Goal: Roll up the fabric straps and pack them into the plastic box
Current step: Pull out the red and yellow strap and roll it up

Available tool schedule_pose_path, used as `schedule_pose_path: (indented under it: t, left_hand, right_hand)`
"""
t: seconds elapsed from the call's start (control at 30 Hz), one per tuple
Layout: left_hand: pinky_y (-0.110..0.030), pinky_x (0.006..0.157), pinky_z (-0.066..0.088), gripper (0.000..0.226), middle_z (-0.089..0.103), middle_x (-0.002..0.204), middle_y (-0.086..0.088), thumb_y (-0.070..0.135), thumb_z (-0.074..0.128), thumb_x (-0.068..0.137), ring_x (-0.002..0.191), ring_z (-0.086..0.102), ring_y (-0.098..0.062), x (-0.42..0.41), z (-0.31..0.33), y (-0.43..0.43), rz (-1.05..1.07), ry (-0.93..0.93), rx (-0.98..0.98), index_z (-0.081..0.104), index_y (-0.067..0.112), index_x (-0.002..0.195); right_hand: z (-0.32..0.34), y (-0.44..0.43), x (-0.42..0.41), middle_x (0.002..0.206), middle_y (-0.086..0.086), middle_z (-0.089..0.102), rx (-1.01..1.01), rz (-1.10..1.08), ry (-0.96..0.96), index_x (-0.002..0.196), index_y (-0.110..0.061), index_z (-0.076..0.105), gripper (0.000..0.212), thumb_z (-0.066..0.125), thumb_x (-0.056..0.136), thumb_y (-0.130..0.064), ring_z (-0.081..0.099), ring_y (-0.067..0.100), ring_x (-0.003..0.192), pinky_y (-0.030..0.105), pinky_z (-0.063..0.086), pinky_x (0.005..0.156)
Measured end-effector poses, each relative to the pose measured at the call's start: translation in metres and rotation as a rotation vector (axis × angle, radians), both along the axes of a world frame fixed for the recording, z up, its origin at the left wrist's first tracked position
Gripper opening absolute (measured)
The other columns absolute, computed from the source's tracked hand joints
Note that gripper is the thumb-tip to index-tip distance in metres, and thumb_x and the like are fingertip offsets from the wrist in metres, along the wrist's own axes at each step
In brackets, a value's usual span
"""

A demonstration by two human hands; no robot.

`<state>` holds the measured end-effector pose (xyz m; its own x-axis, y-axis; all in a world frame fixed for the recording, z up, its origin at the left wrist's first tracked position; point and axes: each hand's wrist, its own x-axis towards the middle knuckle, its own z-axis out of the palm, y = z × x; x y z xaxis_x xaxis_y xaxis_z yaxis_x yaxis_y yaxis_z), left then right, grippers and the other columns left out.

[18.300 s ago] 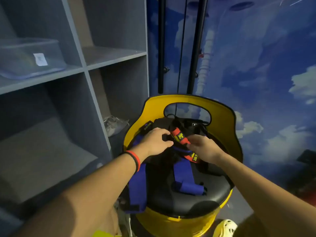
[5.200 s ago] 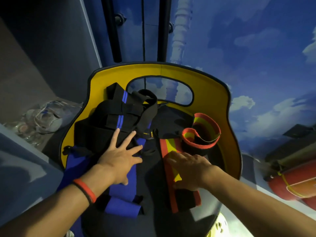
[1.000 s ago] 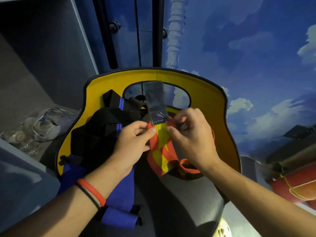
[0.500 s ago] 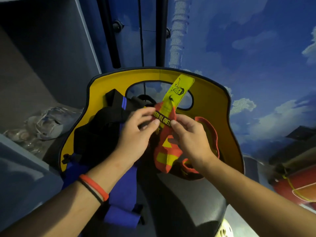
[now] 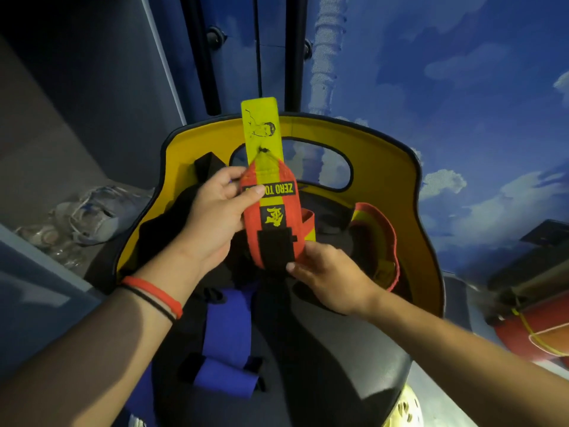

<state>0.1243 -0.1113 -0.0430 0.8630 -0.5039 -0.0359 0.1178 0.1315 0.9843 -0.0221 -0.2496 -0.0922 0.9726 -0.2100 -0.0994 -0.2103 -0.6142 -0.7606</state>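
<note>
The chair's black seat (image 5: pixel 338 380) in front of me is carrying the loose straps. A blue strap (image 5: pixel 228 331) is lying along its left half, and a black bundle (image 5: pixel 160 238) is resting against the yellow backrest (image 5: pixel 388 167). A red-and-yellow strap (image 5: pixel 388 238) is curling, possibly half-rolled, at the right.
</note>
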Motion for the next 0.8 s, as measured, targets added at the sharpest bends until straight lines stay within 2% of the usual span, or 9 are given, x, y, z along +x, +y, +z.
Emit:
schedule_pose_path:
  t: [0.07,0.13,0.2,0.4,0.43,0.5,0.6,0.7,0.8]
  left_hand:
    - [-0.03,0.065,0.06,0.031,0.078,0.109,-0.002,0.003,0.064,0.097,0.093,0.076,-0.015,0.006,-0.002,0.001,0.037,0.003,0.028,0.057,0.011,0.126]
    - [-0.03,0.067,0.06,0.03,0.077,0.11,-0.003,0.003,0.064,0.097,0.093,0.076,-0.016,0.009,-0.005,0.002,0.045,-0.005,0.063,0.057,0.012,0.125]
    - [-0.031,0.07,0.06,0.028,0.077,0.111,-0.005,0.004,0.064,0.097,0.094,0.076,-0.017,0.008,-0.008,0.001,0.027,-0.013,0.09,0.059,0.014,0.123]
    - [-0.038,0.08,0.063,0.028,0.076,0.114,-0.008,0.003,0.065,0.097,0.098,0.075,-0.02,0.001,-0.018,-0.006,-0.01,-0.034,0.144,0.058,0.011,0.123]
    - [-0.039,0.079,0.064,0.028,0.075,0.114,-0.009,0.003,0.064,0.097,0.098,0.075,-0.021,0.0,-0.019,-0.007,-0.016,-0.03,0.152,0.058,0.009,0.124]
    - [-0.038,0.075,0.064,0.027,0.076,0.111,-0.008,0.002,0.063,0.098,0.093,0.075,-0.019,-0.003,-0.023,-0.009,-0.024,-0.019,0.166,0.057,0.008,0.124]
    - [-0.03,0.067,0.063,0.026,0.076,0.107,-0.005,0.001,0.063,0.098,0.085,0.075,-0.011,-0.007,-0.031,-0.012,-0.044,-0.035,0.196,0.057,0.008,0.122]
    - [-0.025,0.065,0.059,0.023,0.076,0.102,-0.001,0.003,0.066,0.097,0.085,0.075,-0.01,-0.009,-0.037,-0.015,-0.059,-0.067,0.234,0.06,0.012,0.117]
    - [-0.024,0.065,0.057,0.021,0.077,0.101,0.0,0.005,0.067,0.096,0.086,0.075,-0.011,-0.009,-0.039,-0.017,-0.067,-0.084,0.258,0.062,0.018,0.111]
  right_hand:
    - [0.01,0.003,-0.002,0.107,0.003,0.072,0.104,0.026,0.005,0.116,-0.018,0.063,0.025,0.055,0.104,-0.038,0.068,0.025,0.1,0.05,0.053,0.094]
    - [0.023,0.01,-0.005,0.115,0.011,0.072,0.473,0.027,0.102,0.125,-0.025,0.06,0.022,0.049,0.107,-0.033,0.07,0.037,0.1,0.05,0.057,0.092]
    - [0.033,0.013,-0.01,0.108,0.013,0.072,0.762,0.019,0.252,0.124,-0.03,0.059,0.021,0.047,0.107,-0.033,0.067,0.041,0.087,0.047,0.058,0.082]
    - [0.032,-0.006,-0.011,0.115,0.023,0.071,0.982,-0.047,0.464,0.128,-0.01,0.061,0.027,0.053,0.105,-0.022,0.064,0.028,0.081,0.038,0.062,0.065]
    - [0.029,-0.009,-0.012,0.107,0.02,0.072,0.898,-0.047,0.445,0.125,-0.01,0.061,0.024,0.055,0.105,-0.022,0.066,0.027,0.075,0.036,0.062,0.063]
    - [0.02,-0.013,-0.012,0.102,0.012,0.072,0.462,-0.05,0.328,0.115,-0.013,0.062,0.018,0.062,0.102,-0.025,0.071,0.029,0.079,0.035,0.063,0.068]
    - [0.006,-0.028,-0.011,0.089,-0.006,0.071,-0.123,-0.032,0.145,0.1,-0.019,0.065,0.016,0.073,0.092,-0.03,0.067,0.012,0.083,0.026,0.05,0.072]
    - [0.003,-0.051,-0.011,0.096,-0.003,0.066,-0.396,-0.009,0.086,0.1,-0.02,0.067,0.021,0.076,0.085,-0.031,0.063,0.017,0.089,0.029,0.047,0.073]
    - [0.002,-0.059,-0.019,0.106,0.001,0.062,-0.552,0.1,0.36,0.11,-0.021,0.067,0.047,0.08,0.076,-0.051,0.063,0.02,0.095,0.034,0.057,0.078]
